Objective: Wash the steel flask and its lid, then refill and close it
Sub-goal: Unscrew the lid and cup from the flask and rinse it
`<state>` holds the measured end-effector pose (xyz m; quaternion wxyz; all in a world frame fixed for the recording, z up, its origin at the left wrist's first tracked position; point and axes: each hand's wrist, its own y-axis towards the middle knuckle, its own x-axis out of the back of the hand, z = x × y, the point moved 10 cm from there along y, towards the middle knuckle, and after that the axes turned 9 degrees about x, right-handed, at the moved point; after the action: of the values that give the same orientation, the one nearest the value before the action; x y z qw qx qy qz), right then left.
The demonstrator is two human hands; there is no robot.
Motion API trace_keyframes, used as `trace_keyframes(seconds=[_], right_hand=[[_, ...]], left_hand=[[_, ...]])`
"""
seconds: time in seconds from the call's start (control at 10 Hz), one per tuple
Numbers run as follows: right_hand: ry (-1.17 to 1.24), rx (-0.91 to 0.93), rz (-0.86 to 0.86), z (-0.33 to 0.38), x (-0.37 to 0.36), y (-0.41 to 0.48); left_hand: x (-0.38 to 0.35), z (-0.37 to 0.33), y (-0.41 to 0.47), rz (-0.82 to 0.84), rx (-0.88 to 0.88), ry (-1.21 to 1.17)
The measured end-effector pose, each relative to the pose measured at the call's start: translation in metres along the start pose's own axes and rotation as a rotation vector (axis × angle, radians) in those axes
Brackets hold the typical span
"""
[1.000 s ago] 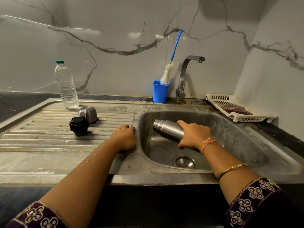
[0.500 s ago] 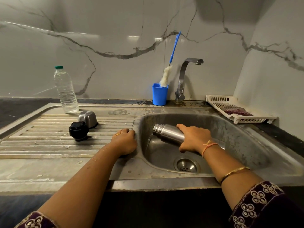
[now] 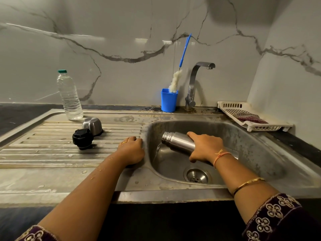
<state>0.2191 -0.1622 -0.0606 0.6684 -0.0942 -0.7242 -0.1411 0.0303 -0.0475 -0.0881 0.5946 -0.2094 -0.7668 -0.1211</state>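
While the steel sink unit (image 3: 52, 173) spans the counter, its basin (image 3: 251, 153) serves as the reference point for all items noted. Left of the basin lies the ribbed draining board (image 3: 43, 136), wet with scattered droplets. Over the basin, the steel flask (image 3: 178, 141) is held nearly horizontal, mouth pointing left and tipped slightly down, with a thin stream of water running from the mouth into the basin. The right hand (image 3: 206, 147) is wrapped firmly around the flask body, thumb on the near side, fingers over the top. The left hand (image 3: 132, 151) is curled loosely and rests on the basin's left rim, holding nothing. Behind the basin stands the tap (image 3: 192, 84), spout turned right; no water is seen at its outlet. Right of the basin, a white plastic tray (image 3: 250, 126) sits on the counter with a dark red scrubber (image 3: 250, 118) in it. Far left of the basin, at the back of the draining board, a clear plastic water bottle (image 3: 69, 96) stands upright with a green cap. Just left of the tap, a blue cup (image 3: 168, 101) holds a bottle brush (image 3: 180, 66) leaning right. On the draining board, a steel cup lid (image 3: 93, 125) lies mouth down, and a black stopper (image 3: 82, 139) touches it on the near side. At the basin's bottom is the drain strainer (image 3: 197, 175).
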Motion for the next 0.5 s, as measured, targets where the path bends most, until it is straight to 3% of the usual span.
trace_keyframes(seconds=[0.5], right_hand=[[0.004, -0.004, 0.009, -0.001, -0.0032, 0.0019]], left_hand=[[-0.0013, 0.0009, -0.0007, 0.005, 0.003, -0.004]])
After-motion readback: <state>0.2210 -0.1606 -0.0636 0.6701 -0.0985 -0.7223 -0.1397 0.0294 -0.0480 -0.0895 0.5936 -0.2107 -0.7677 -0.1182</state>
